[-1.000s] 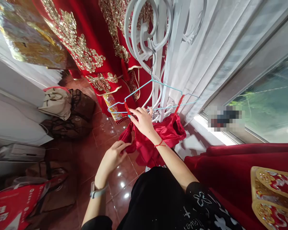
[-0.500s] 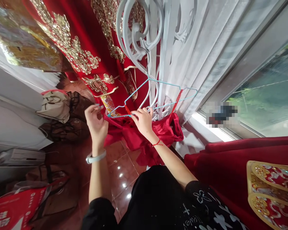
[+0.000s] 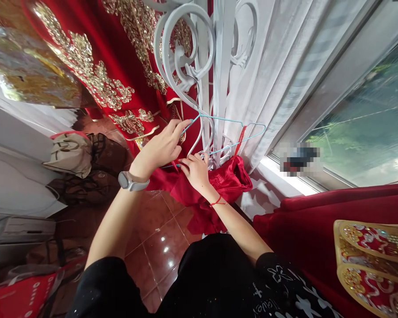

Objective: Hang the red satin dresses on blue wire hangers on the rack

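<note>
A light blue wire hanger (image 3: 225,121) hangs from a white scrolled metal rack (image 3: 199,66). A red satin garment (image 3: 219,185) hangs from it by thin red straps. My left hand (image 3: 162,145), with a watch on the wrist, is raised to the hanger's left arm, fingers pinched on the wire. My right hand (image 3: 195,170), with a red string on the wrist, sits below at the hanger's lower bar, fingers closed on the garment's strap and fabric.
Red gowns with gold embroidery (image 3: 96,84) hang behind the rack. A white curtain (image 3: 278,66) and a window (image 3: 361,128) are to the right. Bags (image 3: 82,159) lie on the brown tiled floor at left. Red embroidered cloth (image 3: 351,247) lies at lower right.
My left hand rose from the garment's lower edge, passed left of the hanger, and now grips the hanger's left arm. My right hand stayed at the lower bar.
</note>
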`<move>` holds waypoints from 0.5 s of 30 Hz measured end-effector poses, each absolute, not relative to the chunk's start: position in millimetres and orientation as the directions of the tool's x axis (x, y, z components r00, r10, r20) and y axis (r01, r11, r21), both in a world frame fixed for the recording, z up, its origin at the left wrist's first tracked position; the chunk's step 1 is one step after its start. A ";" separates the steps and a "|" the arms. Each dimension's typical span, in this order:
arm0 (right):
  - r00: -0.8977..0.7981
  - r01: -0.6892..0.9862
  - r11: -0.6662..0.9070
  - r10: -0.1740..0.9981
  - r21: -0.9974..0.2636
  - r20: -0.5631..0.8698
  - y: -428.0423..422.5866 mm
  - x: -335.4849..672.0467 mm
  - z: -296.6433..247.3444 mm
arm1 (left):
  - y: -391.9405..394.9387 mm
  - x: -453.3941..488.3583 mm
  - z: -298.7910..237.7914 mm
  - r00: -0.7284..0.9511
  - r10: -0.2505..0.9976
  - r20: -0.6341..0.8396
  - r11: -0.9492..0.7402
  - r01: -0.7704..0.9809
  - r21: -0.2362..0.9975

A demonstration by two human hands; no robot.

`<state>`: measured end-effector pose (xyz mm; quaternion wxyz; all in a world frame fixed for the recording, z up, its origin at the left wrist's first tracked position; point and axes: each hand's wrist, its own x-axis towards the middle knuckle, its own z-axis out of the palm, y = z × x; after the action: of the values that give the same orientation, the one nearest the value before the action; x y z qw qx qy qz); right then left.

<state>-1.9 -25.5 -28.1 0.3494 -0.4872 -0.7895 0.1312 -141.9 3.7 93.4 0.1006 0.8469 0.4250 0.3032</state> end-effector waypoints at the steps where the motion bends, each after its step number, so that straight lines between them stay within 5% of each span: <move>1: -0.286 0.682 0.488 0.863 -0.545 0.416 -25.5 -2.5 -27.8 | -0.3 -141.3 95.8 0.457 0.770 0.446 -0.621 0.699 0.356; 6: -0.342 0.558 0.615 0.782 -0.556 0.521 -27.3 10.2 -33.1 | -15.1 -151.6 75.4 0.326 0.862 0.389 -0.463 0.818 0.341; 9: -0.140 0.474 0.637 0.736 -0.608 0.662 -25.3 50.7 -51.1 | -16.0 -153.9 46.9 0.148 0.943 0.298 -0.249 0.908 0.338; 12: 0.297 0.551 0.346 0.770 -0.760 0.565 -23.6 116.1 -82.9 | -12.7 -151.4 29.4 0.043 0.938 0.345 -0.147 0.948 0.281; 15: 0.355 0.519 -0.003 0.911 -0.855 0.212 -31.1 182.1 -116.2 | -7.1 -148.7 24.1 0.030 0.922 0.385 -0.134 0.960 0.247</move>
<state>182.1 -31.1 -116.2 0.4687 -0.6765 -0.5282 0.2091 -148.7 -7.1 24.1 -0.0403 0.7164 0.6567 0.2321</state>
